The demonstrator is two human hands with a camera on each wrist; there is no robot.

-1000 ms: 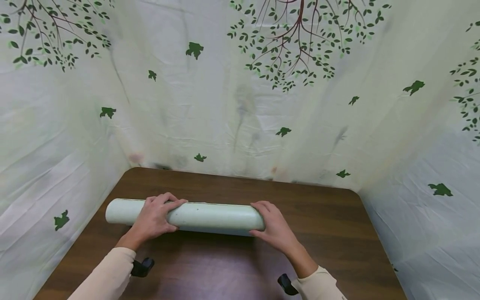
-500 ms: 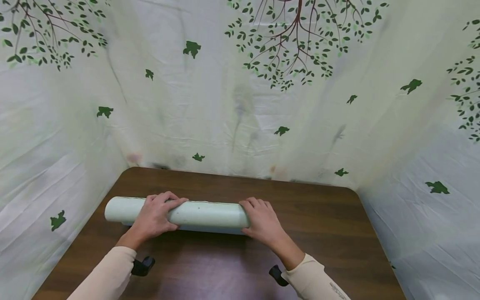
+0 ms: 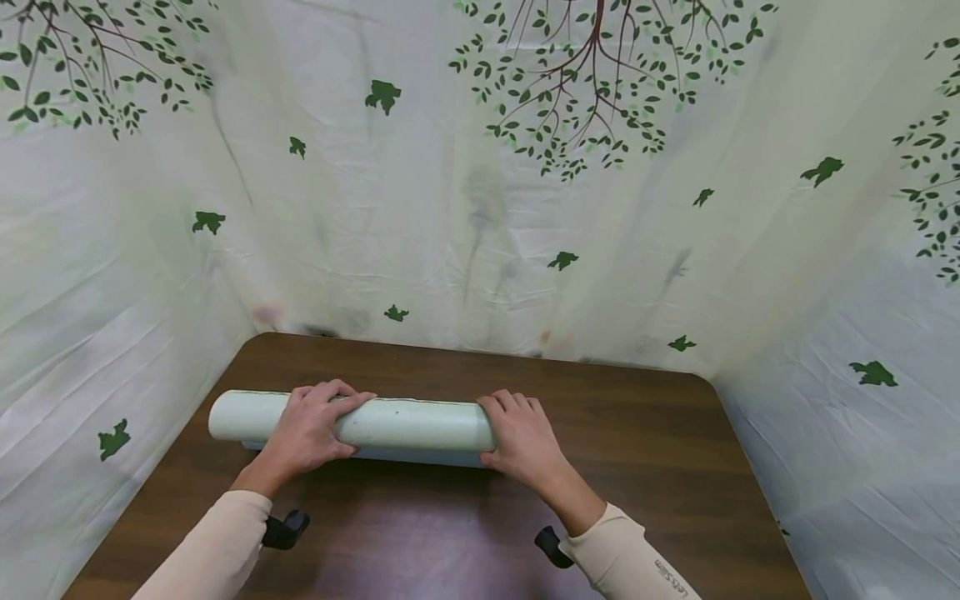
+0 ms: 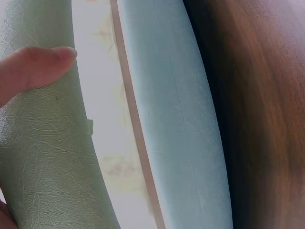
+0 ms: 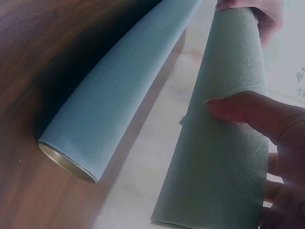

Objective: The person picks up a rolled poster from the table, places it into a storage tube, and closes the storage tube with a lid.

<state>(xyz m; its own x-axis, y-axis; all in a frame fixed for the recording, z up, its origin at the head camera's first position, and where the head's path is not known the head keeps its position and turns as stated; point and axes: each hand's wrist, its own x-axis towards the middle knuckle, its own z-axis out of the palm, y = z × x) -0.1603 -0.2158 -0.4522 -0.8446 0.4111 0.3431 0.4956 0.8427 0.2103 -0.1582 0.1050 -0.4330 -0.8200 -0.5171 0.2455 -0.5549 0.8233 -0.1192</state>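
A pale green tube (image 3: pixel 420 423) lies crosswise in the head view, with both hands on it. My left hand (image 3: pixel 311 427) grips it left of its middle, thumb on the near side. Toward its right end, my right hand (image 3: pixel 528 440) holds it with thumb in front and fingers over the far side. Close beneath it is a light blue tube (image 3: pixel 427 457), mostly hidden in the head view. The right wrist view shows this blue tube (image 5: pixel 119 90) lying on the table, its hollow end visible, with a gap between it and the raised green tube (image 5: pixel 219 157).
The brown wooden table (image 3: pixel 637 475) extends around the tubes. White cloth (image 3: pixel 450 208) printed with leaves and branches hangs behind and at both sides. Black wrist devices show by the left sleeve (image 3: pixel 225 542) and the right sleeve (image 3: pixel 622 550).
My right hand has shifted left along the green tube. The green tube sits slightly higher in the head view, and more of the blue one shows below it. My left hand keeps its grip.
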